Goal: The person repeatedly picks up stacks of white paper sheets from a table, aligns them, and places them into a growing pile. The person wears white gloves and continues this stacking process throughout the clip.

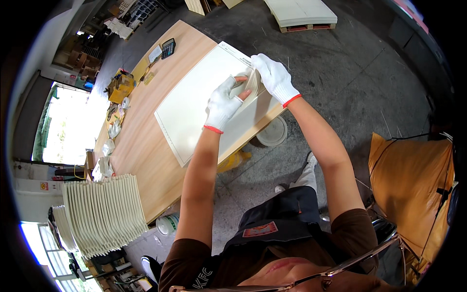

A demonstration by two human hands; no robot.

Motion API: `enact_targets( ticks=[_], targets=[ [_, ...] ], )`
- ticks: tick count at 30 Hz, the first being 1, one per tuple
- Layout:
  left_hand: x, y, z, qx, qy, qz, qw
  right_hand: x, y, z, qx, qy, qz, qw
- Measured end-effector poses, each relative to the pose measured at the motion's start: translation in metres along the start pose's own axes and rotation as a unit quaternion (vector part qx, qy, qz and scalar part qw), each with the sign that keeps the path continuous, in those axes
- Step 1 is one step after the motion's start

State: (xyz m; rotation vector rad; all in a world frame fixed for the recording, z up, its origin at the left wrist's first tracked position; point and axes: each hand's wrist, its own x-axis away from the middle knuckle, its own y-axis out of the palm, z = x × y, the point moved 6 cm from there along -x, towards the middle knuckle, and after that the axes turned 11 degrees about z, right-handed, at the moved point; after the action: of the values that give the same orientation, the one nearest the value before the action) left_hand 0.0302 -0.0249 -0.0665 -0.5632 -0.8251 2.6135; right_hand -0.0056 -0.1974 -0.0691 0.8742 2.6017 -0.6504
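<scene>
A stack of large white sheets (189, 107) with printed marks along its border lies on the wooden table, reaching its right edge. I wear white knit gloves with red cuffs. My right hand (274, 79) grips the sheets at their far right edge, where several layers curl upward in a fan. Beside that curled part is my left hand (224, 103), its bare thumb and forefinger spread apart and the fingertips close against the layers. Whether those tips press on the paper I cannot tell. The right fingertips are partly hidden behind the glove.
The wooden table (131, 136) carries a calculator (168, 48), a yellow box (120, 87) and a tall pile of cream sheets (104, 214). Buckets (273, 131) stand by the table. Beyond is a loaded pallet (305, 28); an orange-brown cover (408, 180) hangs at right.
</scene>
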Motion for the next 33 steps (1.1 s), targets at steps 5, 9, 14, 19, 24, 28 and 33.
enact_targets(
  ticks=[5, 9, 14, 19, 24, 28, 33],
  targets=[
    [0.0, -0.001, 0.002, 0.0, 0.009, 0.001, 1.0, 0.0, 0.002, 0.004, 0.006, 0.01, -0.019, 1.0],
    [0.007, -0.005, 0.017, 0.151, 0.004, 0.047, 0.987, 0.003, -0.001, -0.001, 0.029, 0.014, -0.029, 0.999],
    [0.006, -0.006, 0.013, -0.033, -0.003, 0.007, 0.999, 0.001, 0.002, 0.0, 0.056, 0.013, -0.036, 0.998],
    [0.008, -0.002, 0.027, -0.086, -0.021, -0.013, 0.996, 0.002, 0.002, 0.003, 0.038, 0.004, -0.015, 0.999],
    [0.006, -0.002, 0.014, -0.028, 0.006, 0.001, 1.0, 0.003, 0.002, 0.002, 0.028, -0.012, 0.002, 1.0],
    [0.007, -0.004, 0.016, -0.058, -0.002, 0.018, 0.998, 0.003, 0.002, 0.005, 0.054, 0.011, -0.017, 0.998],
    [0.008, -0.004, 0.021, -0.096, 0.049, 0.038, 0.993, 0.002, 0.005, 0.008, 0.056, 0.0, -0.019, 0.998]
  ],
)
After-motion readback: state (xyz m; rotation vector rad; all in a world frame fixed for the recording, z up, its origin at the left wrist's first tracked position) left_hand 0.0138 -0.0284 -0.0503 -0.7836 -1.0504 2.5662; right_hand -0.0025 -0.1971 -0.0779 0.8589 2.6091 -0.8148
